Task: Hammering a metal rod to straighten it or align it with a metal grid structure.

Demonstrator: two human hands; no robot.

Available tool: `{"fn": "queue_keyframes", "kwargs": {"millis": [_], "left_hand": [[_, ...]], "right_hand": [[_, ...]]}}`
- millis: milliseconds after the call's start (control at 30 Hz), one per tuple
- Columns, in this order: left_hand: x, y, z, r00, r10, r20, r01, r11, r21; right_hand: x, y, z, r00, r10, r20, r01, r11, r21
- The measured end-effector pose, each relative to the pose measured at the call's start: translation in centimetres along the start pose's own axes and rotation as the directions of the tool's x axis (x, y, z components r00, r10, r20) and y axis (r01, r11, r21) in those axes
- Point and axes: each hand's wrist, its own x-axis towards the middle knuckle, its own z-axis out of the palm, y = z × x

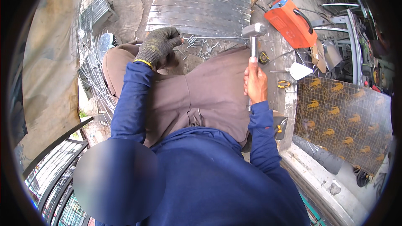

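Observation:
My right hand [256, 84] is closed round the handle of a hammer [254, 30]. The hammer stands head-up above my right thigh, its metal head near the right corner of a panel of grey metal slats [201, 6]. My left hand [157, 47] wears a dark knitted glove with a yellow cuff and hovers by my left knee. Its fingers are curled together at the panel's near left corner; a bare fingertip shows. Whatever they pinch, if anything, is too small to tell. Short cut metal rods [205, 47] lie scattered between my legs and the panel.
An orange welding machine [289, 21] stands at the far right. Nearer are a tape measure [264, 57], yellow-handled pliers [284, 84], a white triangular piece [300, 71] and a patterned sheet [341, 121]. Bundled thin rods [93, 69] and metal tubes [95, 13] lie left.

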Motion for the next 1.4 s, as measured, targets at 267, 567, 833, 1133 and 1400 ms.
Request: {"fn": "queue_keyframes", "kwargs": {"millis": [267,567,833,1133,1400], "left_hand": [[-0.5,1.6,1.0,0.995,0.083,-0.061,-0.078,0.994,0.077],[0.0,2.9,1.8,0.993,0.104,-0.057,-0.095,0.985,0.144],[0.1,3.6,2.7,0.992,0.105,-0.075,-0.092,0.982,0.165],[-2.2,-0.1,-0.2,0.989,0.149,0.005,-0.143,0.938,0.316],[-2.6,0.8,-3.3,0.969,0.210,-0.134,-0.147,0.917,0.370]], "right_hand": [[-1.5,-0.4,0.3,0.998,-0.064,0.007,0.063,0.994,0.086],[0.5,2.5,0.9,0.998,-0.059,-0.008,0.058,0.997,-0.053],[1.8,3.5,0.3,0.995,-0.095,0.018,0.096,0.963,-0.254],[4.1,5.5,0.0,0.984,-0.180,-0.013,0.167,0.934,-0.316],[1.1,3.7,0.2,0.998,-0.064,0.026,0.064,0.998,-0.028]]}}
